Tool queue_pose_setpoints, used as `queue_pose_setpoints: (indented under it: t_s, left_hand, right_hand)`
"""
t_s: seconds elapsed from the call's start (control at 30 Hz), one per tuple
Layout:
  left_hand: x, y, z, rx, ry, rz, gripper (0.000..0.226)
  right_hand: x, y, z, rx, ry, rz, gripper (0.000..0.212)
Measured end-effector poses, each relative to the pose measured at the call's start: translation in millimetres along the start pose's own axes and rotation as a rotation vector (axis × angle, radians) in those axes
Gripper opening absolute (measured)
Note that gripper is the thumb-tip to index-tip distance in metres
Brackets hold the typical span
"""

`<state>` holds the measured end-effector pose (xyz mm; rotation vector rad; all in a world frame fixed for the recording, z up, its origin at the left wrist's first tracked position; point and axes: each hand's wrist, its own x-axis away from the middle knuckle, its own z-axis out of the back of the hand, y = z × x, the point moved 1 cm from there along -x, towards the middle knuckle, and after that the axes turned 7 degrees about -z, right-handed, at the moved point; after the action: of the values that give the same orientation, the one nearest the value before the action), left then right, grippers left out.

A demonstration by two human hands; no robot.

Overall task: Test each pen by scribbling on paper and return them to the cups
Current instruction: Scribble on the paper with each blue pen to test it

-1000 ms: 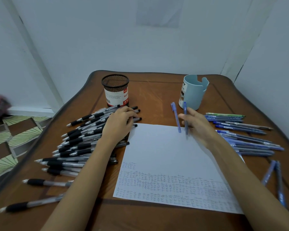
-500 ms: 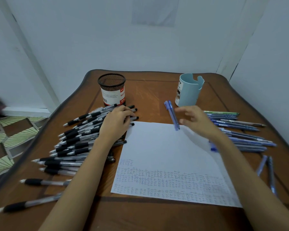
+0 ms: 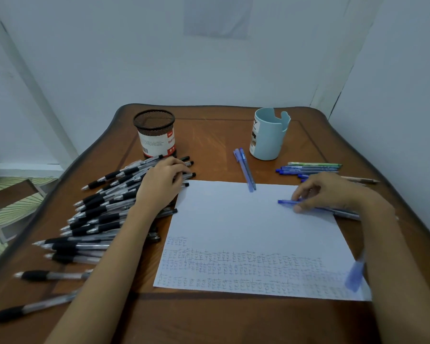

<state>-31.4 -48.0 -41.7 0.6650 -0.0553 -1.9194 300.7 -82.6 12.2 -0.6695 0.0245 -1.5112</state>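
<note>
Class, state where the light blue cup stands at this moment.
In the head view, the light blue cup stands upright on the far right of the table, with two blue pens lying just to its left.

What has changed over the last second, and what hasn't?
The right hand let go of the two blue plastic pens, which now lie beside the light blue cup, ends on the white paper sheet, then moved right and pinches a single blue pen. The left hand stayed on the black-grip pen pile.
</note>
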Motion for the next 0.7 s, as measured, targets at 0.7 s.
queue_pose_setpoints:
  t_s: [0.7]
  left_hand:
    - [-1, 0, 0, -0.002, -0.001, -0.016, 0.026]
  right_hand:
    - [3, -97, -48, -1.319, 0.228, 0.312, 0.017]
